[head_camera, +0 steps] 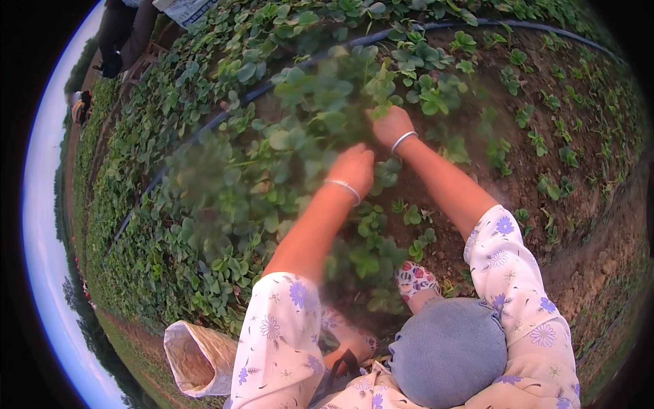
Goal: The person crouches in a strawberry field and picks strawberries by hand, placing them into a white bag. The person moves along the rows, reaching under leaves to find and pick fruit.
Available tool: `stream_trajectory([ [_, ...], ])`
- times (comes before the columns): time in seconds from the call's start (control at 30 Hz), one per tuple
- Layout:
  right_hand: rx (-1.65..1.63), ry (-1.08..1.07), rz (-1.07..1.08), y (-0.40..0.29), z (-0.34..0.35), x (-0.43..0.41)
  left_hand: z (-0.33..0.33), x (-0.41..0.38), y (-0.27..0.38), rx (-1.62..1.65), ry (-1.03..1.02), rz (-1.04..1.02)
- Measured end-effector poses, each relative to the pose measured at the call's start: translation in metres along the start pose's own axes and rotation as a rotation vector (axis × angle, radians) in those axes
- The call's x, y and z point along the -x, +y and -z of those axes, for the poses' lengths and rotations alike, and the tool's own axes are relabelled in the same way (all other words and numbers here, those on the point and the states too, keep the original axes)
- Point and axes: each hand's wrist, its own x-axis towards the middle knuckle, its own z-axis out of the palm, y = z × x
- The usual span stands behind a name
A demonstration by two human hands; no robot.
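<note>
My right hand (392, 126) is closed at the base of a light-green strawberry plant (382, 88), whose leaves rise past the fingertips. My left hand (353, 167) lies a little nearer to me, its fingers curled in at the edge of the dense strawberry foliage (286, 138). Whether it grips a stem is hidden by the hand itself and a blur over the middle of the view. Both wrists carry silver-coloured bangles. Beneath my hands, leafy plants (370, 255) grow beside brown soil (444, 220).
A dark blue hose (214, 122) curves across the bed. Sparse young plants (536, 140) dot the soil at right. A pale open sack (202, 358) stands at lower left. My denim-covered knee (449, 353) and patterned footwear (416, 280) are close by. Another person's legs (120, 36) show at upper left.
</note>
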Motion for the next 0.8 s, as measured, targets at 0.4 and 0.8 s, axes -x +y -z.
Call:
stream_trajectory([
  [0.4,-0.261,0.145,-0.048,-0.005,0.034,0.008,-0.008,0.03,-0.053,-0.107,-0.002,0.487],
  [0.8,-0.218,-0.146,-0.011,-0.054,-0.002,0.043,-0.01,0.035,-0.045,0.249,0.185,0.678],
])
